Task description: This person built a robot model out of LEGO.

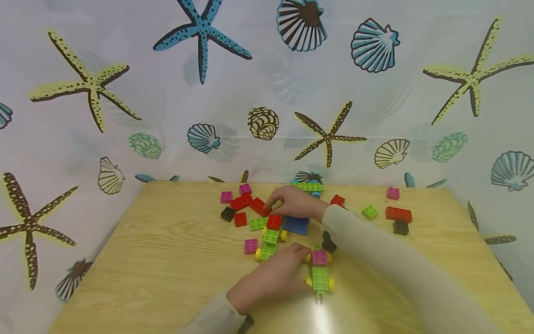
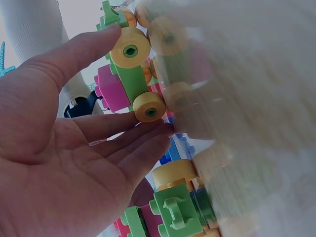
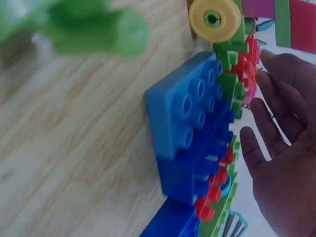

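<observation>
My left hand (image 1: 277, 273) lies beside a small toy brick car (image 1: 320, 277) with a green base, yellow wheels and a pink brick (image 1: 319, 256) on top. In the left wrist view, the thumb rests by one wheel (image 2: 130, 48) and fingertips touch the other wheel (image 2: 149, 107); the fingers are mostly straight. Farther back, my right hand (image 1: 295, 202) reaches over the brick pile, fingertips close to a red brick (image 1: 259, 207). Its fingers look loosely bent in the right wrist view, with nothing between them. Blue bricks (image 3: 190, 106) lie below the hand.
A second brick car (image 1: 270, 237) with a red brick on top stands between the hands. Loose red, pink, green and black bricks (image 1: 227, 214) lie back left. Others, including a long red brick (image 1: 398, 214), lie right. A patterned cloth (image 1: 233, 93) hangs behind the wooden table (image 1: 167, 260).
</observation>
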`<state>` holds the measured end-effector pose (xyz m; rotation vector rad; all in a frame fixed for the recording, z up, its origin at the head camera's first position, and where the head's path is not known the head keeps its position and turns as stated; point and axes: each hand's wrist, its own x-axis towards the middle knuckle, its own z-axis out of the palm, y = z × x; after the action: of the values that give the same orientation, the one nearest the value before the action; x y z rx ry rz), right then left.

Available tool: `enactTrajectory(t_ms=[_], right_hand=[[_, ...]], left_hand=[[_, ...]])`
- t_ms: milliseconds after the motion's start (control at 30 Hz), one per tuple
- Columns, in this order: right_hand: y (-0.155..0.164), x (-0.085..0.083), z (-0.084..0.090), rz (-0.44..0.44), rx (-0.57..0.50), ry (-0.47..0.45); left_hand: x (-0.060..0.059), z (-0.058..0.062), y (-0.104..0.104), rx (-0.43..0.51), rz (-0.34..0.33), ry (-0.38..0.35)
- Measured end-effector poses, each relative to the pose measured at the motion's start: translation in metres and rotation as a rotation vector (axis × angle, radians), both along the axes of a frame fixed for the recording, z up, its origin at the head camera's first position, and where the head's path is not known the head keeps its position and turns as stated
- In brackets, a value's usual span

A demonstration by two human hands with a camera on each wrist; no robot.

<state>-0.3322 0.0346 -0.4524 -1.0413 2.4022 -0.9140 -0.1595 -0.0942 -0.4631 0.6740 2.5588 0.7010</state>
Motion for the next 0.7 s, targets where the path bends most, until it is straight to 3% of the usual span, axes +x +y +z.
enactTrajectory(t_ms=[200,533,700], right_hand=[[-0.0063,-0.0008,-0.0017,0.05,0.049,-0.03],[-0.007,-0.0043,-0.0057,0.062,0.163,0.019],[-0.0107,-0.0024,-0.0074,0.061,0.181,0.025]], left_hand=[[0.0008,0.0006,0.0004,0.0,0.003,-0.006],[0.0027,0.0033,0.0014,-0.035,-0.02,0.041],[0.0057,0.0092,0.0011,-0.065,-0.006,0.026]])
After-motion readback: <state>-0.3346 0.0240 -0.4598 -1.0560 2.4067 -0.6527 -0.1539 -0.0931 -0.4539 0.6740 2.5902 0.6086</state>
